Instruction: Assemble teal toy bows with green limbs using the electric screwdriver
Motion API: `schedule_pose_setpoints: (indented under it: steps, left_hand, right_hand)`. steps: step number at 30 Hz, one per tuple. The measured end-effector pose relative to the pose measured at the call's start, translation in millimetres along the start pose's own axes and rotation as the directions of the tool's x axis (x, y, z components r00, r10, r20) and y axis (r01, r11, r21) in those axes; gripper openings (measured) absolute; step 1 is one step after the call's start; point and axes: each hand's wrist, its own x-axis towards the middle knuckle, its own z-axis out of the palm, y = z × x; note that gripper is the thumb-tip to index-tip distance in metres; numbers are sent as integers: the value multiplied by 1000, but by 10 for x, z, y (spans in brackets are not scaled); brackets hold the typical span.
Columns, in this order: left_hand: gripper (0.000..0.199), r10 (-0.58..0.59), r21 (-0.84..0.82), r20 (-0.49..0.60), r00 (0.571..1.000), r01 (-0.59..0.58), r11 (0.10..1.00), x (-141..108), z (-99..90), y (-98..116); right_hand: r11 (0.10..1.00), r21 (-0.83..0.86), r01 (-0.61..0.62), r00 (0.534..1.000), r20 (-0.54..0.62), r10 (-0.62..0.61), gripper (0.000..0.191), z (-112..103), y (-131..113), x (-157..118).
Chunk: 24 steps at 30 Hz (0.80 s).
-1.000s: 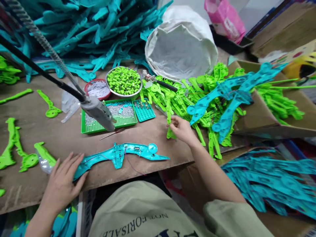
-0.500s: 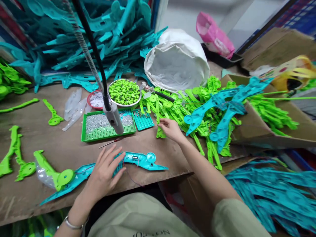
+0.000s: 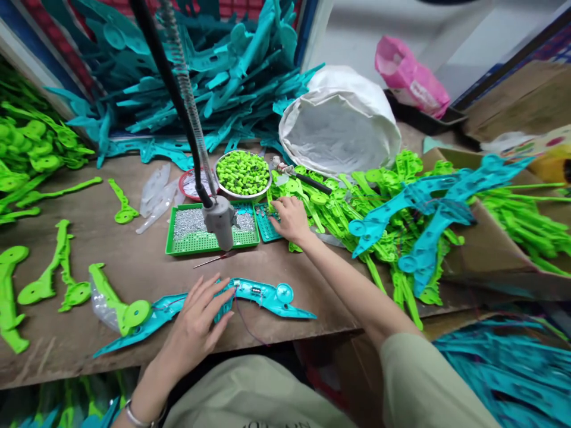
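Note:
My left hand [image 3: 200, 315] lies with outstretched fingers over the middle of a long blue plastic shell [image 3: 263, 297], pressing lightly on it. Thin wires and small metal parts show inside the shell, whose covered middle I cannot see. A green plastic arm with a round disc [image 3: 136, 315] rests across the shell's left part. At the small teal tray [image 3: 267, 229], my right hand [image 3: 289, 217] reaches down among small parts, thumb and forefinger apart. Beside it stands a green tray [image 3: 178, 246] of small silvery screws. A grey screwdriver head [image 3: 218, 223] hangs over that tray.
A metal bowl of green pieces [image 3: 243, 172], a red dish [image 3: 190, 184] and a white sack [image 3: 343, 131] stand behind. Green parts [image 3: 330, 214] heap at right, with blue shells [image 3: 423, 220] on top. A thin screwdriver [image 3: 209, 260] lies before the trays.
My right hand has moved from the green part at the heap's edge to the small teal tray. My left hand stays on the blue shell. The view has shifted left.

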Motion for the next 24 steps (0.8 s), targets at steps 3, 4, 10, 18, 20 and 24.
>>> schedule_pose_setpoints:
  steps: [3,4,10,18,20,24]
  left_hand:
    - [38,-25,-7,-17,1000,25,1000,-39,-17,-16]
    - [37,-31,-8,-29,999,31,999,-58,-23,-28]
    - [34,-50,-19,-62,997,49,999,-118,-38,-39]
    - [41,-15,-121,-35,999,10,993,46,94,125]
    - [40,13,-135,-27,1000,-16,991,103,147,172]
    - [34,40,-117,13,999,-38,992,195,219,211]
  right_hand:
    - [999,-38,19,999,-43,-20,26,71,-18,97]
    - [999,-35,11,998,-66,-14,25,78,-8,121]
    - [981,172,-94,895,-417,159,19,45,95,122]
    - [735,678,-10,718,-507,477,20,-39,184,15]
    - [782,623,11,744,-527,410,24,-129,164,-37]
    - [893,408,188,799,-593,103,14,-509,3,-294]
